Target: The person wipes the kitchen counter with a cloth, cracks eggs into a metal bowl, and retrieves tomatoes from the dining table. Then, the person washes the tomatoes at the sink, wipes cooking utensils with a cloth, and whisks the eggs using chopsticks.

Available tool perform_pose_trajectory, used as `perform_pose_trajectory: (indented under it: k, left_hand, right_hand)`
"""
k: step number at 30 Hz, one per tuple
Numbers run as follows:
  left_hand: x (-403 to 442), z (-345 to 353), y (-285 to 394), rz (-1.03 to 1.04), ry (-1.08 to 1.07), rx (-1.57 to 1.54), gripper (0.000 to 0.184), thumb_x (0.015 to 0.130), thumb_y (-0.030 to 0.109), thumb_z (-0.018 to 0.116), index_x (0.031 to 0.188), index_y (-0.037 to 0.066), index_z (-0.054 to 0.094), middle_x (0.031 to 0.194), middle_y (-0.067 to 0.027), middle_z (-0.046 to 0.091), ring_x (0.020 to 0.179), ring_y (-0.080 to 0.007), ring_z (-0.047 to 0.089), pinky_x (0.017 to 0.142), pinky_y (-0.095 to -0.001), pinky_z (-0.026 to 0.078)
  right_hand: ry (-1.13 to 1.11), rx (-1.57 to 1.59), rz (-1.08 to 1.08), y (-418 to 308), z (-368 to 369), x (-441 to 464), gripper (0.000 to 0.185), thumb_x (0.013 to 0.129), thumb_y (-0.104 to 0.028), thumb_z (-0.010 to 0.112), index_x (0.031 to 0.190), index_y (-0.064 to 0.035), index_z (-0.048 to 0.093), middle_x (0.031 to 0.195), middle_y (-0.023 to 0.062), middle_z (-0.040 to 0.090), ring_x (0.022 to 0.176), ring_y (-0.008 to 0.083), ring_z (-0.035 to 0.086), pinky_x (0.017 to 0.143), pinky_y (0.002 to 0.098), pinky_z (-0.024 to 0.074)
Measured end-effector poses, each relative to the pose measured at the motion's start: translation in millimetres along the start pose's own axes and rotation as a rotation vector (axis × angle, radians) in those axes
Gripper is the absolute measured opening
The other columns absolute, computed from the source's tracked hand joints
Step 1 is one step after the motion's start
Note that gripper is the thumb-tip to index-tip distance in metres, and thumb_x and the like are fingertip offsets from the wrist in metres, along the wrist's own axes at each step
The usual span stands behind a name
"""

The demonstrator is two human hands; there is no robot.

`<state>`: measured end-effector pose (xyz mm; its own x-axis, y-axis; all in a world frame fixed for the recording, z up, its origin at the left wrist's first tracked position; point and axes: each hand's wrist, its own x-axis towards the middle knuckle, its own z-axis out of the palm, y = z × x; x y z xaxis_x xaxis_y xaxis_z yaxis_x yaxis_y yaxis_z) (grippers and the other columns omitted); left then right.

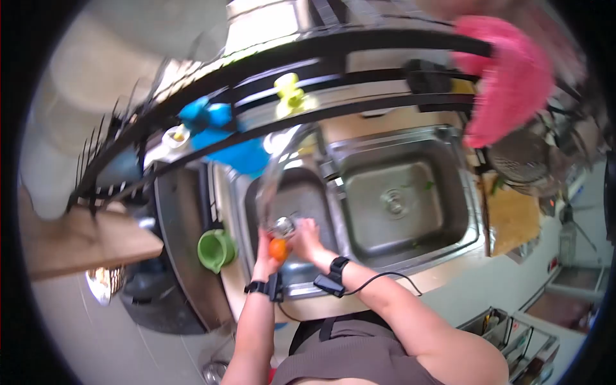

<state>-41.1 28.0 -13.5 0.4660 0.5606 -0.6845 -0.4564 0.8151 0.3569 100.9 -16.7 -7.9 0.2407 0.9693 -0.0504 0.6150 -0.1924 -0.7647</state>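
Observation:
Over the left sink basin (308, 262), my left hand (264, 249) is closed around an orange, roundish object (278, 249). My right hand (308, 239) is just to its right, with blurred fingers pointing up toward the faucet head; whether it touches the orange object is unclear. A silver faucet head (282, 226) is directly above the orange object, at the end of a curved spout (269, 186). Dark straps with small boxes are on both wrists.
The right basin (391, 199) has a round drain and small green scraps. A green jug (217, 250) stands left of the sink. A black rack (308, 48) crosses above, with a pink cloth (510, 80) at right. A wooden board (513, 218) lies right of the sink.

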Motion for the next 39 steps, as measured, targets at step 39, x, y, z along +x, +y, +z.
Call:
perform_pose_trajectory:
  k: [39]
  left_hand:
    - [37,-17,-16,-0.211,0.036,0.208,0.041,0.093,0.047,0.056,0.119,0.016,0.060,0.112,-0.0076,0.066,0.096,-0.0264,0.065,0.075,-0.0443,0.056]
  right_hand:
    - [-0.123,0.408,0.188,-6,-13,41,0.025,0.091,-0.030,0.059,0.099,-0.0064,0.061,0.094,0.0201,0.065,0.089,0.0395,0.064,0.078,0.0454,0.0489]
